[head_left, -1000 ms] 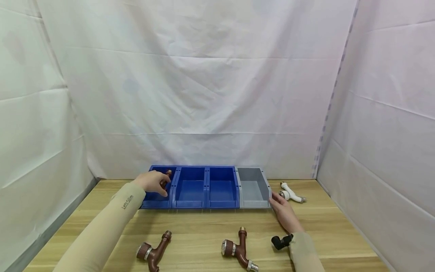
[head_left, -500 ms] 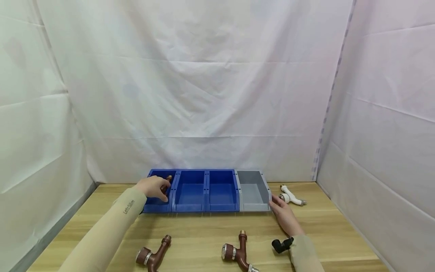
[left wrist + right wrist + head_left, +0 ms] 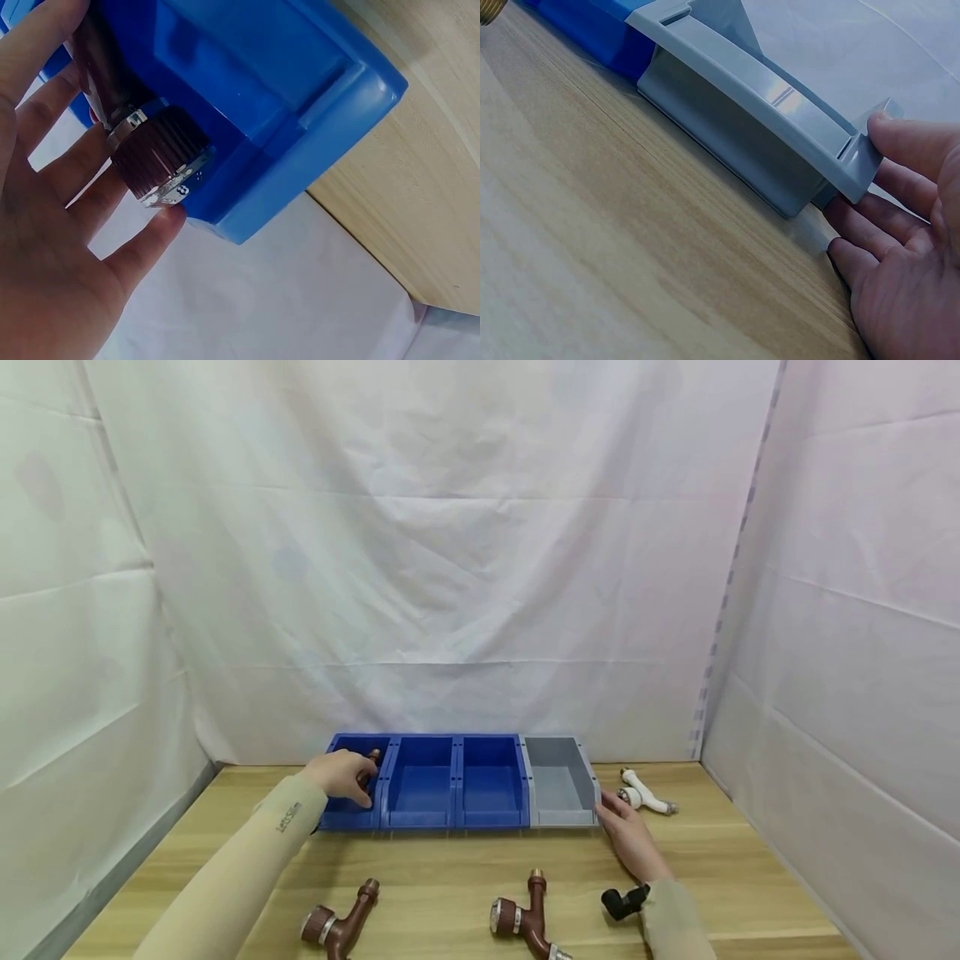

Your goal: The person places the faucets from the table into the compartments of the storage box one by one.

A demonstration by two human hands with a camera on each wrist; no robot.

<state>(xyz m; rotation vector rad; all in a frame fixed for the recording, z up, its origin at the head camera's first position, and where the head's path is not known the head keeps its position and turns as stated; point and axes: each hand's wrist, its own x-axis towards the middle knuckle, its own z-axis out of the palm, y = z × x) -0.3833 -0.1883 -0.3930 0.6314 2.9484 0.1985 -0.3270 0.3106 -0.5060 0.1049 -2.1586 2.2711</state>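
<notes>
In the leftmost blue bin, my left hand holds a brown tap between thumb and fingers. The left wrist view shows the tap's ribbed dark knob with a silvery end, partly over the bin; its upper part is hidden by the hand. At the row's other end, my right hand grips the front right corner of the grey bin. In the right wrist view its thumb lies on the rim, with the other fingers below and behind the corner.
Two blue bins stand between the outer ones. Two more brown taps, one left and one nearer the middle, lie on the wooden table. A white tap lies right of the grey bin. White cloth hangs around.
The head view has tilted slightly upward, so everything sits a little lower in it. Both hands keep nearly the same places at the bins.
</notes>
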